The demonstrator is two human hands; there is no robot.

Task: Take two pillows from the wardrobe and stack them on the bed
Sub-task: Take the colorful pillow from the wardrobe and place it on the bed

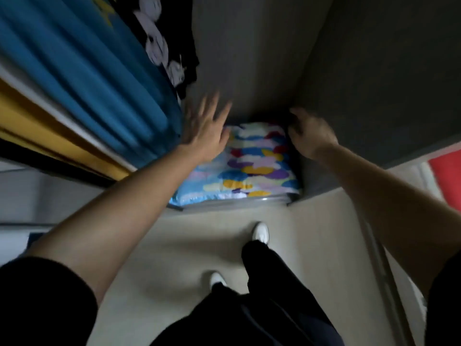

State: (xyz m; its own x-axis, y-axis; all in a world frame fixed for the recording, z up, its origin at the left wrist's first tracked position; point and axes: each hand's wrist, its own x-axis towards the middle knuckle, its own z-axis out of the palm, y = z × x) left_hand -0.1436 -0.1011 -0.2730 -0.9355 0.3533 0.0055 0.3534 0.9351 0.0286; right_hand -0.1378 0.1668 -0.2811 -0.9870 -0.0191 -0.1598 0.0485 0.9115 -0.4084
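Head view is looking down into the foot of the wardrobe [274, 58], where I am counting one pillow [245, 166] showing, patterned in blue, yellow, purple and red patches on white, lying flat on the wardrobe floor; whether a second one is lying under it I cannot tell. Two bare hands are reaching in over it. The left hand [207, 133] is hanging spread wide, fingers splayed and blurred, holding nothing, its heel just over the pillow's far left corner and its back close against the hanging clothes. The right hand [308, 134] is curling downward at the pillow's far right corner, fingers bent in against the dark side wall; it is touching or nearly touching the corner, though I cannot tell whether it is gripping the cloth. To the left four hanging garments are showing: a blue garment [94, 78], a black garment with white prints [164, 38], a white one and a yellow one at the edge. Below, two white shoes [260, 232] are standing on the pale floor [179, 258].
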